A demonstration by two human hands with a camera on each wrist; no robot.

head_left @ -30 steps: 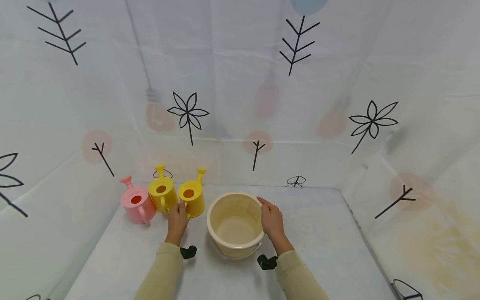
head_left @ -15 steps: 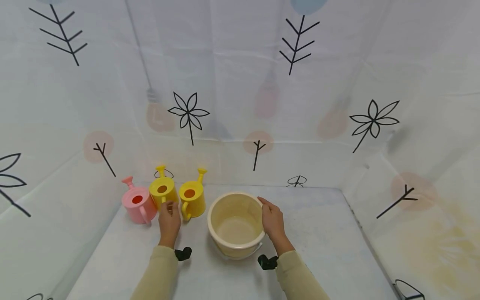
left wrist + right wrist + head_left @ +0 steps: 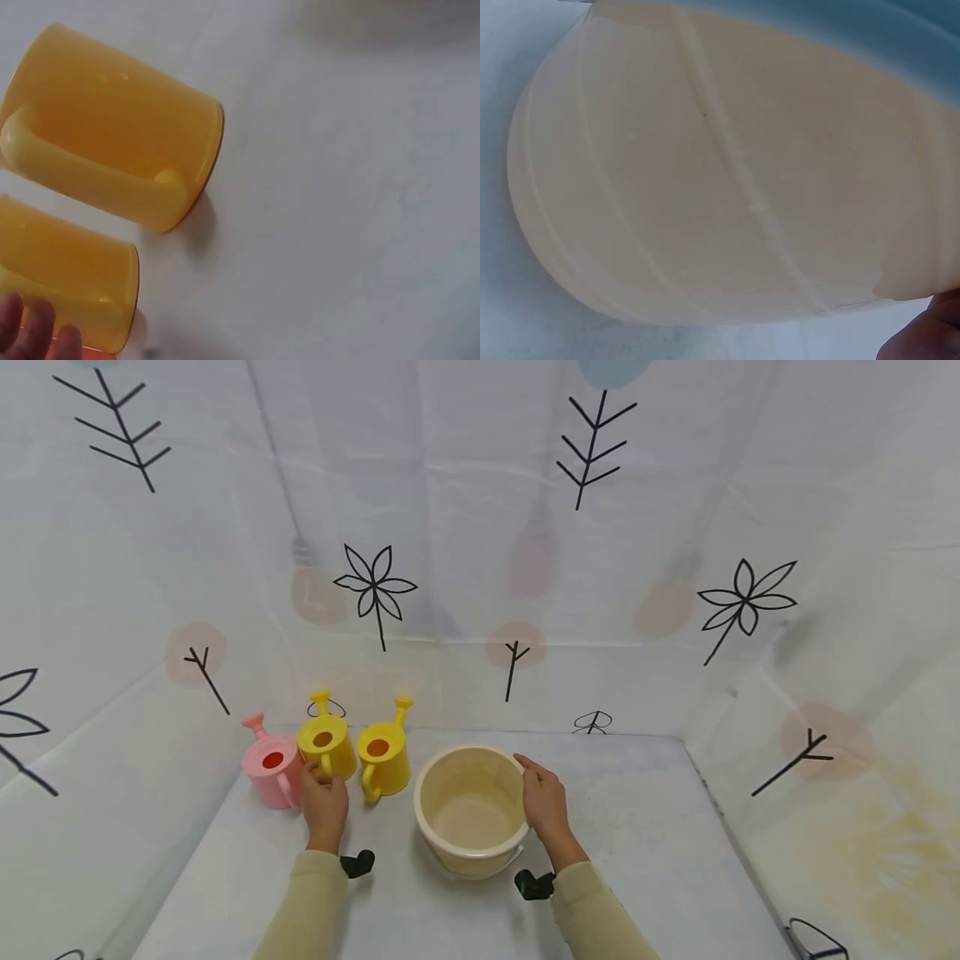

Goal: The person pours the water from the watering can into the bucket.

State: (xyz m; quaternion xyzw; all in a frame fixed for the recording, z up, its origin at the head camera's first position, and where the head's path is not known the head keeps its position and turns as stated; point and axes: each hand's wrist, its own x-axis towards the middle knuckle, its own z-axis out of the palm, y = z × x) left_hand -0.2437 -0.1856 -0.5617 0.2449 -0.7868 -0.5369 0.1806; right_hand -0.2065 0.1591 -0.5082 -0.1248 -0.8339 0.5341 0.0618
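In the head view, my left hand [image 3: 325, 810] is at the pink watering can [image 3: 264, 783], fingertips near its handle and close to the middle yellow watering can [image 3: 343, 753]. The left wrist view shows three left fingers [image 3: 37, 330] apart over that yellow can's lower side, with a bit of pink below. Another yellow watering can [image 3: 392, 768] stands just right, its handle facing me. My right hand [image 3: 546, 797] grips the right rim of a cream bucket [image 3: 467, 852]. Its outer wall fills the right wrist view, with part of the right hand [image 3: 926, 334] at lower right.
All three cans stand upright in a row at the back left of the white table [image 3: 630, 827]. A white handle [image 3: 510, 862] hangs low on the bucket's front. Printed cloth [image 3: 465, 485] walls the back and sides. Each wrist wears a small black device [image 3: 534, 885].
My left hand has moved left, from the right yellow can's handle past the middle yellow can to the pink one. The cans stay put. My right hand has stayed on the bucket's rim.
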